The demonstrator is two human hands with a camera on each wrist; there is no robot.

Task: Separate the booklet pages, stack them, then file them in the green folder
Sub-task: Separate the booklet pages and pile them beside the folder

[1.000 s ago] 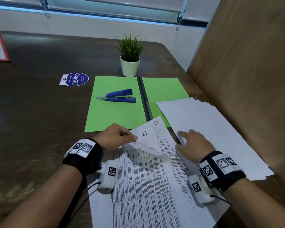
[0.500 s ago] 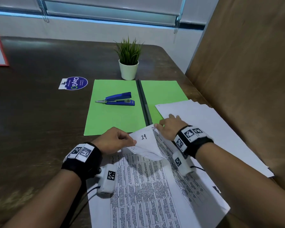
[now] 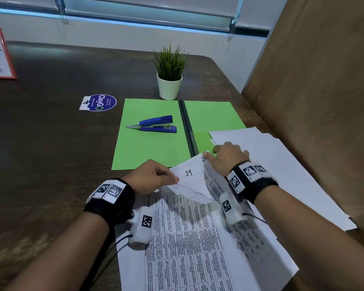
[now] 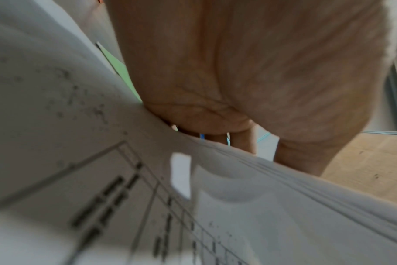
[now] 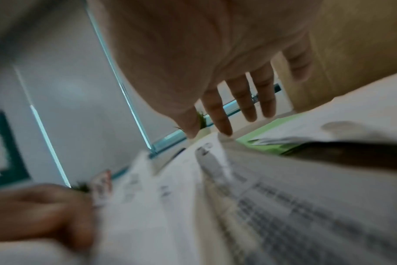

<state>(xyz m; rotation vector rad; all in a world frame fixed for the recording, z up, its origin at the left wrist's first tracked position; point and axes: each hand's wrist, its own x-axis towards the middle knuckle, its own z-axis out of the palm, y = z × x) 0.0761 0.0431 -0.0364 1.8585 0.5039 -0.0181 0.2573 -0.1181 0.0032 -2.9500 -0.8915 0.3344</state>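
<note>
The booklet [image 3: 198,238], printed with tables, lies on the near part of the table. Its top page, marked 19 [image 3: 189,175], is folded back at the upper corner. My left hand [image 3: 172,178] pinches that folded corner; the left wrist view shows the paper edge [image 4: 238,157] under my curled fingers. My right hand [image 3: 210,156] reaches to the upper corner of the page marked 20; in the right wrist view its straight fingers [image 5: 224,129] touch that corner. The green folder [image 3: 156,143] lies open beyond the booklet. A stack of white pages [image 3: 292,164] covers its right flap's near corner.
A blue stapler [image 3: 156,124] sits on the folder's left flap. A small potted plant [image 3: 169,80] stands behind the folder. A round blue sticker [image 3: 99,102] lies left of it. A brown panel [image 3: 324,101] rises along the table's right side.
My right hand left the white stack and moved up and left to the top corner of page 20. My left hand kept its pinch on page 19.
</note>
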